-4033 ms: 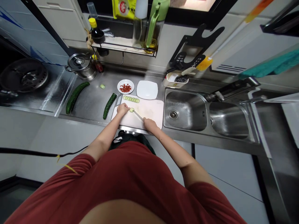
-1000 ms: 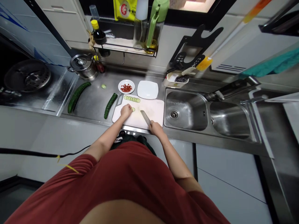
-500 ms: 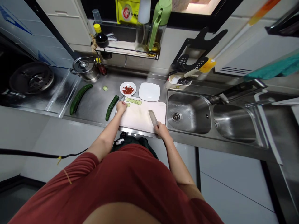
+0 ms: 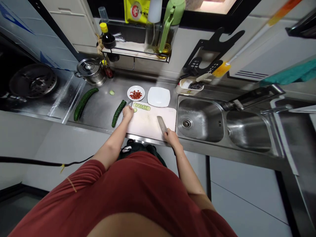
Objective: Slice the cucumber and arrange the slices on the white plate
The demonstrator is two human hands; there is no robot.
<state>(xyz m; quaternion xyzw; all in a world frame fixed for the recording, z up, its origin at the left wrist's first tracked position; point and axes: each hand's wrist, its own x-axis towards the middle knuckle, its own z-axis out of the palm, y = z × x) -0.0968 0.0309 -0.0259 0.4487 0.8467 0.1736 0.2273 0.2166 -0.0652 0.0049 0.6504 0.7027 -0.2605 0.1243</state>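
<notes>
My right hand (image 4: 171,137) is wrapped round the handle of a kitchen knife (image 4: 161,123), its blade pointing away from me over the right half of the white cutting board (image 4: 150,126). At the board's left edge my left hand (image 4: 127,112) has its fingers pinched together at a cucumber slice (image 4: 135,110). A row of several cucumber slices (image 4: 141,106) lies along the board's far edge. Just left of that hand, on the steel counter, rests a cut length of cucumber (image 4: 118,113). Farther left lies a longer cucumber (image 4: 84,104).
Behind the board stand a small plate of chopped red pieces (image 4: 136,93) and a white square plate (image 4: 158,97). A cucumber end (image 4: 112,92) lies near a lidded pot (image 4: 90,71). The double sink (image 4: 200,120) adjoins the board's right side. A bottle shelf (image 4: 135,52) hangs above.
The view has shifted very slightly. Both hands, the knife and the cucumber slices stay essentially where they were.
</notes>
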